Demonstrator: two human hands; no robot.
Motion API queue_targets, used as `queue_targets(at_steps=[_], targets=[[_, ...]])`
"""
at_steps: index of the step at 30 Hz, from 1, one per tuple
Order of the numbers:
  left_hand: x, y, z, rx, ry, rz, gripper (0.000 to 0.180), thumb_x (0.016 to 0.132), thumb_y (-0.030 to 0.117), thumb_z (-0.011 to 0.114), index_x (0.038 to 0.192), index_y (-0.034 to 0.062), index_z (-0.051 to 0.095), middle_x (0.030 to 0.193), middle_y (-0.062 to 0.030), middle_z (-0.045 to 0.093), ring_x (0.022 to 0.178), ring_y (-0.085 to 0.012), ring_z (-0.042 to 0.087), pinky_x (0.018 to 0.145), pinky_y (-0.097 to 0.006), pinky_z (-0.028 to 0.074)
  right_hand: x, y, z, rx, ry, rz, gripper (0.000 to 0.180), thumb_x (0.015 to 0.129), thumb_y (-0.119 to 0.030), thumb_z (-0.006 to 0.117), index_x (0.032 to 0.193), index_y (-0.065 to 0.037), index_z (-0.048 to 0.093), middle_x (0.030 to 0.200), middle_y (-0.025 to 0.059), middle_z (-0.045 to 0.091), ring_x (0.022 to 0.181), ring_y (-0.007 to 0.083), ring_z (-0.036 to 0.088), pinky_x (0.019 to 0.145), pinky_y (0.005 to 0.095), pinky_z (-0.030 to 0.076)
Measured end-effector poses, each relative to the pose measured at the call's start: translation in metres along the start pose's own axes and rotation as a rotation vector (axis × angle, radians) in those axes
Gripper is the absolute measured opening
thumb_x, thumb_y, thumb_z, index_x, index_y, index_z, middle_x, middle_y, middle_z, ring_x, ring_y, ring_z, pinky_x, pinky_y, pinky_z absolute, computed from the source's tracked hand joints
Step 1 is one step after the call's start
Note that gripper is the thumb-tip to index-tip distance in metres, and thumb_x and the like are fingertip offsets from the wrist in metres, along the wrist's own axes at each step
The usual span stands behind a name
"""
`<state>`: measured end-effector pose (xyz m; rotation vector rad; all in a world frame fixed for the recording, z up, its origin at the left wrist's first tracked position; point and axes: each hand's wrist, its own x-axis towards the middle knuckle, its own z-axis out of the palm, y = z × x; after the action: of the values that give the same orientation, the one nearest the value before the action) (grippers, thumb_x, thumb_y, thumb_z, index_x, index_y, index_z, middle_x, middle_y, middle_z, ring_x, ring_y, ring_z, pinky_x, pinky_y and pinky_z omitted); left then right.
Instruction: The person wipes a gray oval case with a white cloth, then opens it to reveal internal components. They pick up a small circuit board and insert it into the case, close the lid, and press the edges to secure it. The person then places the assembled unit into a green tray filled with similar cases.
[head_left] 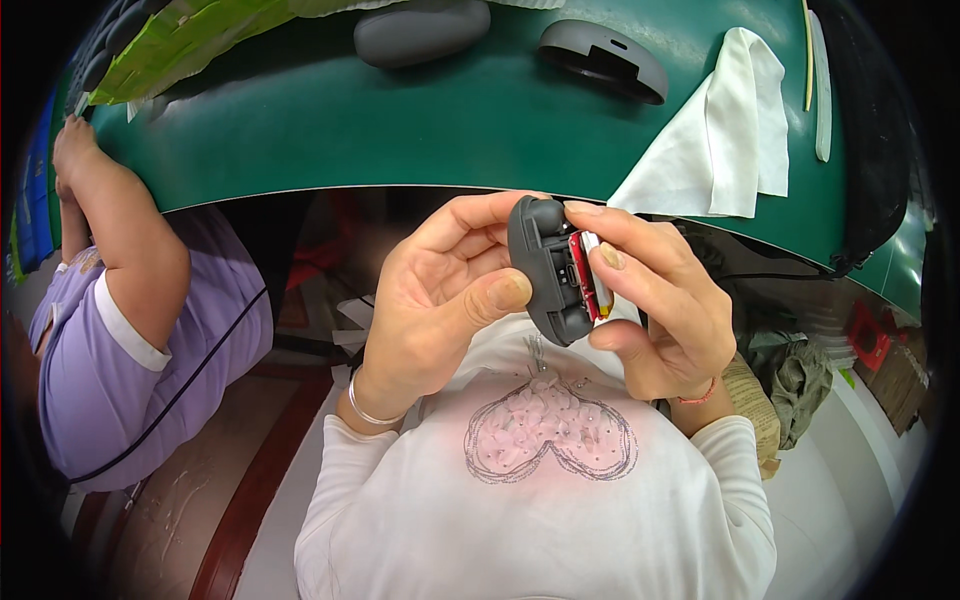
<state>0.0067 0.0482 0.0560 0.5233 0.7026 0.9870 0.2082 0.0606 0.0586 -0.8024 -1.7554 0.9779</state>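
Note:
I hold a small dark grey plastic case (545, 275) upright between both hands, close to my chest and just below the edge of the green table (400, 130). My left hand (440, 300) cups its left side, with the thumb pressed on the lower front. From the right, my right hand (660, 300) grips it, fingertips on a red and silver part (590, 275) that sits in the case's open side.
On the green table lie a grey oval shell (420, 30), a dark curved shell (605, 60), a white cloth (725, 130) and a green bag (180, 40). A person in a lilac shirt (110, 340) sits at my left, arm on the table edge.

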Motion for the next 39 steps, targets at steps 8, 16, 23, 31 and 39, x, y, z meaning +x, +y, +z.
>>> queue_targets(at_steps=[8, 16, 23, 31, 39], targets=[[0.002, -0.004, 0.007, -0.076, 0.015, -0.116, 0.054, 0.091, 0.018, 0.068, 0.132, -0.0055, 0.043, 0.116, -0.0146, 0.061, 0.103, -0.018, 0.064, 0.087, -0.031, 0.054, -0.003, 0.002, -0.002, 0.011, 0.047, 0.074, 0.039, 0.083, -0.025, 0.071, 0.114, -0.001, 0.066, 0.112, 0.0172, 0.068, 0.099, 0.0295, 0.066, 0.077, 0.031, 0.049], [0.004, -0.005, 0.01, -0.238, -0.102, -0.266, 0.048, 0.094, 0.015, 0.063, 0.132, -0.0043, 0.042, 0.117, -0.0158, 0.06, 0.107, -0.0214, 0.064, 0.087, -0.034, 0.057, 0.003, -0.001, -0.008, -0.09, -0.026, -0.023, 0.046, 0.094, -0.044, 0.054, 0.108, -0.001, 0.064, 0.106, 0.0188, 0.069, 0.084, 0.0227, 0.059, 0.076, 0.0313, 0.045], [0.005, -0.01, 0.008, -0.233, -0.137, -0.199, 0.046, 0.094, 0.014, 0.063, 0.131, -0.0031, 0.043, 0.118, -0.0157, 0.059, 0.107, -0.02, 0.063, 0.085, -0.036, 0.06, 0.005, -0.006, -0.009, -0.112, -0.046, -0.001, 0.039, 0.094, -0.042, 0.053, 0.107, -0.008, 0.065, 0.108, 0.0149, 0.07, 0.081, 0.0201, 0.055, 0.077, 0.0294, 0.043], [0.002, -0.004, 0.01, 0.111, 0.034, 0.145, 0.059, 0.086, 0.007, 0.072, 0.137, -0.0031, 0.043, 0.12, -0.0139, 0.059, 0.106, -0.0175, 0.061, 0.092, -0.03, 0.051, 0.017, 0.0, -0.017, -0.244, -0.07, -0.14, 0.037, 0.09, -0.032, 0.061, 0.109, -0.001, 0.064, 0.108, 0.0186, 0.069, 0.085, 0.0249, 0.058, 0.078, 0.0331, 0.046], [0.002, 0.005, 0.002, 0.498, 0.134, 0.41, 0.058, 0.077, -0.006, 0.076, 0.129, -0.0067, 0.05, 0.115, -0.0137, 0.061, 0.102, -0.0166, 0.063, 0.087, -0.03, 0.054, 0.082, 0.018, -0.052, -0.738, -0.005, -0.018, 0.028, 0.081, -0.009, 0.072, 0.108, -0.003, 0.068, 0.104, 0.0097, 0.069, 0.088, 0.0237, 0.063, 0.076, 0.0312, 0.047]])
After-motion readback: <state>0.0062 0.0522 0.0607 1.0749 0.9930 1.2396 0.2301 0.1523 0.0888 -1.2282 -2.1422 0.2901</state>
